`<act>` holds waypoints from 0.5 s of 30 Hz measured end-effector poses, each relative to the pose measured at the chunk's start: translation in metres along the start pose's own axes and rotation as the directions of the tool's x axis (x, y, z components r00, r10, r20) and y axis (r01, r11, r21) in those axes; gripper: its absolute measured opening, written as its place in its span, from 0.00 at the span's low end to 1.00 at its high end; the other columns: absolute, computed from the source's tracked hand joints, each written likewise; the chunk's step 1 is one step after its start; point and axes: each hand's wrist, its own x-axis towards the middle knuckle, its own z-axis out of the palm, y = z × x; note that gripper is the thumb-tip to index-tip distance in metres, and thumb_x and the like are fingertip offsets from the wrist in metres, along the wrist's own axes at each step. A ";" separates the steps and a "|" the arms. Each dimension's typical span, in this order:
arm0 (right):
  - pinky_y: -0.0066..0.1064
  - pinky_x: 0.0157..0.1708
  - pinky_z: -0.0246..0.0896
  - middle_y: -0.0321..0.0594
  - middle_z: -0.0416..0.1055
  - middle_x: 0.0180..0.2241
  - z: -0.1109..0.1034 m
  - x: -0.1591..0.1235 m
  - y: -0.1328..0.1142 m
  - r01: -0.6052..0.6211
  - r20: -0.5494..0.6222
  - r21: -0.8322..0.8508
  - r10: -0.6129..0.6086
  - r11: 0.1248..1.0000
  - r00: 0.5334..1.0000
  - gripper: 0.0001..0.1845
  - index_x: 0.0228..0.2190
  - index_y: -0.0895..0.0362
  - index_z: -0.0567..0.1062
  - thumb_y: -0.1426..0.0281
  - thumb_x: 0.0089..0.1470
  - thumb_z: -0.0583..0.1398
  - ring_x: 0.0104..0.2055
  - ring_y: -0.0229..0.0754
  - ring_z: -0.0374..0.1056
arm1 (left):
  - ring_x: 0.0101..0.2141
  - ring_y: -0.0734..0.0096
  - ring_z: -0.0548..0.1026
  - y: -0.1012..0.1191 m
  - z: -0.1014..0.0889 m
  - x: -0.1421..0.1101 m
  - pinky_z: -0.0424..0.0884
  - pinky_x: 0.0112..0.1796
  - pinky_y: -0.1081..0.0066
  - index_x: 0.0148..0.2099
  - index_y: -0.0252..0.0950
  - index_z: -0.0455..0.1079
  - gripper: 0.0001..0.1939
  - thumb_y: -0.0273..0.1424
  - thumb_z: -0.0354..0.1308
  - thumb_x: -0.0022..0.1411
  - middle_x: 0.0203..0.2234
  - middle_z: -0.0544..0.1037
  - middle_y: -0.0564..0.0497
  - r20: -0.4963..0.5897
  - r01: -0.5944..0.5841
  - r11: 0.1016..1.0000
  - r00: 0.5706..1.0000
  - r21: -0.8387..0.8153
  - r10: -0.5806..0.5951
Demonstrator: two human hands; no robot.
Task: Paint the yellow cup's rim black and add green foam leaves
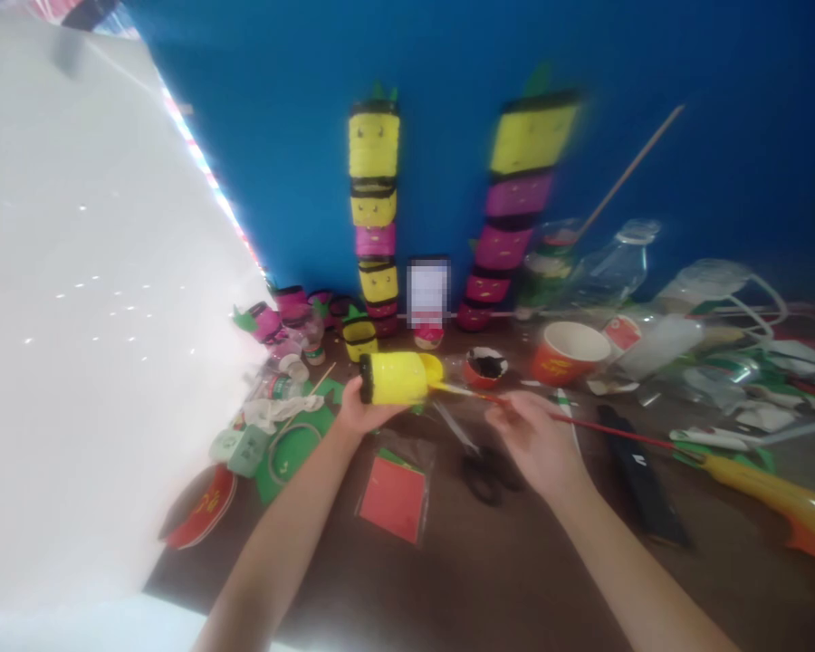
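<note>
My left hand is closed around a yellow-painted cup, which lies sideways with its black end at the left. A thin red-handled paintbrush is pinched in my right hand. Its yellowed tip meets the cup's right end, where a yellow rim curves out; I cannot tell whether the bristles are inside. Just behind the brush sits a small red bowl with dark paint in it. Scissors with black handles lie beneath, between my hands.
Yellow and pink stacks of decorated cups stand at the blue wall, a second stack leaning. A red paper cup, clear bottles and a yellow tool fill the right. Red paper lies in front.
</note>
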 end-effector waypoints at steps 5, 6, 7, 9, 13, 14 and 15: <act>0.28 0.20 0.58 0.33 0.72 0.19 0.002 -0.002 -0.001 -0.106 0.059 0.031 0.104 0.994 0.993 0.09 0.17 0.54 0.76 0.68 0.29 0.71 0.21 0.34 0.65 | 0.59 0.46 0.55 0.001 0.005 -0.001 0.48 0.56 0.52 0.57 0.33 0.59 0.41 0.49 0.55 0.43 0.51 0.69 0.39 0.010 0.034 0.999 0.999 -0.003 -0.034; 0.27 0.20 0.58 0.33 0.72 0.19 0.003 -0.002 -0.001 -0.124 0.063 0.038 0.122 0.992 0.991 0.10 0.16 0.55 0.76 0.68 0.28 0.71 0.21 0.33 0.65 | 0.58 0.46 0.55 0.001 0.005 -0.001 0.48 0.56 0.52 0.57 0.33 0.59 0.41 0.49 0.55 0.43 0.51 0.69 0.39 0.014 0.035 0.999 0.999 -0.001 -0.035; 0.27 0.21 0.58 0.33 0.72 0.20 0.004 -0.003 -0.001 -0.134 0.062 0.042 0.131 0.990 0.989 0.10 0.16 0.55 0.76 0.68 0.28 0.71 0.21 0.33 0.65 | 0.58 0.46 0.56 0.001 0.005 -0.001 0.48 0.55 0.52 0.57 0.33 0.59 0.41 0.49 0.55 0.43 0.51 0.69 0.39 0.016 0.034 0.999 0.999 0.001 -0.034; 0.27 0.21 0.58 0.33 0.72 0.19 0.005 -0.004 0.000 -0.146 0.061 0.039 0.144 0.988 0.988 0.09 0.16 0.55 0.77 0.69 0.28 0.71 0.21 0.34 0.66 | 0.58 0.46 0.56 0.001 0.005 -0.002 0.48 0.55 0.51 0.57 0.32 0.60 0.40 0.48 0.55 0.44 0.50 0.69 0.38 0.004 0.032 0.999 0.999 0.001 -0.032; 0.27 0.20 0.57 0.34 0.72 0.18 0.005 -0.003 0.003 -0.146 0.077 0.033 0.143 0.989 0.987 0.08 0.17 0.54 0.77 0.69 0.30 0.70 0.21 0.34 0.65 | 0.57 0.46 0.56 0.001 0.006 -0.002 0.48 0.55 0.51 0.57 0.31 0.59 0.40 0.48 0.54 0.45 0.49 0.70 0.37 -0.023 0.048 0.999 0.999 -0.011 -0.048; 0.27 0.19 0.57 0.34 0.72 0.19 0.004 -0.003 0.004 -0.140 0.079 0.036 0.137 0.989 0.987 0.08 0.17 0.54 0.77 0.69 0.31 0.70 0.21 0.34 0.65 | 0.57 0.45 0.57 0.001 0.006 -0.003 0.48 0.55 0.50 0.57 0.31 0.59 0.40 0.48 0.54 0.45 0.49 0.70 0.37 -0.022 0.053 0.999 0.998 -0.012 -0.053; 0.27 0.19 0.56 0.34 0.72 0.19 0.004 -0.002 0.005 -0.133 0.080 0.040 0.130 0.990 0.988 0.08 0.17 0.54 0.77 0.69 0.31 0.70 0.21 0.34 0.65 | 0.57 0.45 0.57 0.001 0.006 -0.003 0.48 0.55 0.50 0.58 0.31 0.59 0.40 0.48 0.54 0.45 0.50 0.70 0.37 -0.019 0.055 0.998 0.998 -0.010 -0.056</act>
